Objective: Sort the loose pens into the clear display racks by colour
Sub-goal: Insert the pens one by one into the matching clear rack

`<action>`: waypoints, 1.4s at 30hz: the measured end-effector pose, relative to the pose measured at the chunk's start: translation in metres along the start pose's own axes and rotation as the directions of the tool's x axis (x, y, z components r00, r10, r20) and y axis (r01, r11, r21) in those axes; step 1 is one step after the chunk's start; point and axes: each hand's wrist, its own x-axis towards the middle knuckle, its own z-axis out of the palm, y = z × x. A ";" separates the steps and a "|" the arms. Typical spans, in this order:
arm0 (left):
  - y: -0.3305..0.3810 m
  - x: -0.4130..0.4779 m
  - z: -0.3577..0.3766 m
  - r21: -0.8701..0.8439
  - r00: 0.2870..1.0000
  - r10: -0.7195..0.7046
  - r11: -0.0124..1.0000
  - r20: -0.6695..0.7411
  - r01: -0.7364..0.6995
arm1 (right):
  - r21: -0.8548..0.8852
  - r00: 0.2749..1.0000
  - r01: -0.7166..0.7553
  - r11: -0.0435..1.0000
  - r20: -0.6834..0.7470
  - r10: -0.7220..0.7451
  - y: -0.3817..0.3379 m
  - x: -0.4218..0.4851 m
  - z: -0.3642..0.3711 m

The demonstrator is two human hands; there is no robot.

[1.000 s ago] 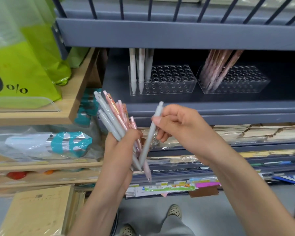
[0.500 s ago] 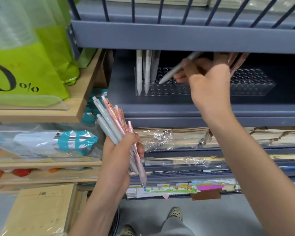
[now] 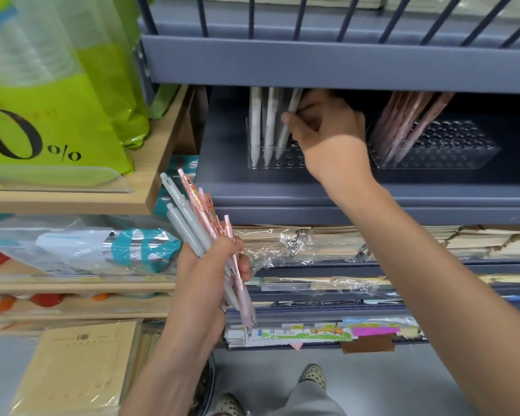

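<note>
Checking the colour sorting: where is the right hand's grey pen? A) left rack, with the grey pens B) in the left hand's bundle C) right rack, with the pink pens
A: the right hand pinches a grey pen whose tip is down in the left rack, beside other grey pens.

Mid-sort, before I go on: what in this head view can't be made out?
Head view: much of the left rack, hidden behind the right hand pinching the grey pen.
Head view: tops of racked pens, cut off by the upper shelf.
Head view: count of the bundle in the left hand; pens overlap.
Head view: pink pens in the right rack, dim and blurred.
</note>
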 end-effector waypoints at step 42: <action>-0.035 -0.026 0.118 0.170 0.898 -0.070 0.985 0.434 -0.006 | 0.456 0.811 -0.429 0.780 0.574 0.110 0.077 -0.052 -0.122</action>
